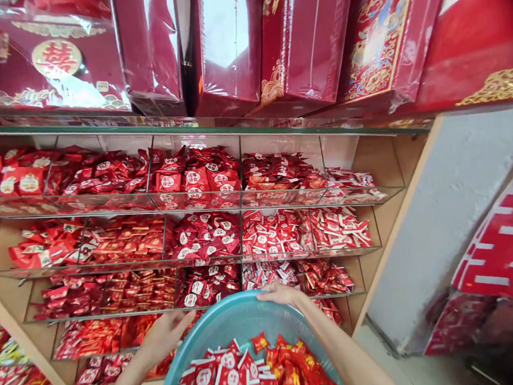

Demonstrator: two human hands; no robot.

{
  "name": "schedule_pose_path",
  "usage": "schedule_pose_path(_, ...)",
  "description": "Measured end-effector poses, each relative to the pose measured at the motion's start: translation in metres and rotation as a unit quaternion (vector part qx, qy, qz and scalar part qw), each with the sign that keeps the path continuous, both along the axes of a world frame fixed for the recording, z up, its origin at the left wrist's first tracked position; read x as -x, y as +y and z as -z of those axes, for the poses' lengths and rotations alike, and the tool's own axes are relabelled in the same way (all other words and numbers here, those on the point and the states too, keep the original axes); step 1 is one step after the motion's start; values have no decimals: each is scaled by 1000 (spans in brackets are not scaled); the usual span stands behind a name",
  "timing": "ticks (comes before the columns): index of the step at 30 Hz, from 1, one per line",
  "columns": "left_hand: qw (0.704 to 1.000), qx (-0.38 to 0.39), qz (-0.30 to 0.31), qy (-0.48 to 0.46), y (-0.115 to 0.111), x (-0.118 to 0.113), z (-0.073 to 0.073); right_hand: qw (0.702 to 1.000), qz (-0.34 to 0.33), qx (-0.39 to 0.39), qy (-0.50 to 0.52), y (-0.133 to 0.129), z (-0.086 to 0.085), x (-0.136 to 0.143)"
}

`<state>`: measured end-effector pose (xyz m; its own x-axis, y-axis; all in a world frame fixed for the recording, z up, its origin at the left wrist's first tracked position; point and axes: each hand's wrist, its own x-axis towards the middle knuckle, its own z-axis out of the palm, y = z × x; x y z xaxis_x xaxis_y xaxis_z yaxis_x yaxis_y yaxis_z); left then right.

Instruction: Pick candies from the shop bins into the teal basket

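Observation:
A teal plastic basin point(244, 307) sits low in front of me. On its left side lie red-and-white candy packets point(230, 377), and on its right side glossy red packets with gold print point(294, 375). My right hand point(281, 293) reaches over the basin and has its fingers on the far rim, gripping it. My left hand point(168, 335) is just left of the basin, fingers stretched out toward the shelves and nothing visible in them. Whether its palm touches the basin's side I cannot tell.
Ahead stand tiered shelves with glass dividers point(239, 203), holding many red candy packets point(206, 239). Large red gift boxes point(310, 38) in clear wrap line the glass shelf above. At right are a grey wall point(415, 214) and a red-and-white patterned item point(499, 249).

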<state>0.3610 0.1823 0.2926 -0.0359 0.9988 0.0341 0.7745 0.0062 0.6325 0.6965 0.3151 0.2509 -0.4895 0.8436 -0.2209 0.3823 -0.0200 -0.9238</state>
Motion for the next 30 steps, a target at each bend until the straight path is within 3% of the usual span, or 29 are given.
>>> schedule_pose_path(3,998,18,61,-10,51,-42,0,999,-40,15,1,-2,1,-1)
schedule_pose_path(7,991,49,127,-7,85,-88,19,998,-55,22,0,-3,-1,1)
schedule_pose_path(12,992,65,42,99,86,-104,32,996,-65,-23,-51,4,7,6)
schedule_pose_path(15,990,51,6,130,80,-102,32,983,-32,-150,-99,-2,9,12)
schedule_pose_path(18,989,44,-16,139,78,-98,30,924,36,-366,-105,-23,5,24)
schedule_pose_path(19,989,39,-18,140,78,-97,29,900,27,-422,-106,-31,3,29)
schedule_pose_path(21,990,27,-17,140,79,-97,28,872,-68,-465,-137,-46,1,41)
schedule_pose_path(23,990,18,-15,142,81,-98,27,855,-199,-434,-205,-54,5,52)
schedule_pose_path(25,989,15,-15,144,82,-98,26,832,-281,-384,-283,-55,12,60)
schedule_pose_path(30,990,22,-19,141,82,-98,25,801,-325,-351,-361,-47,30,61)
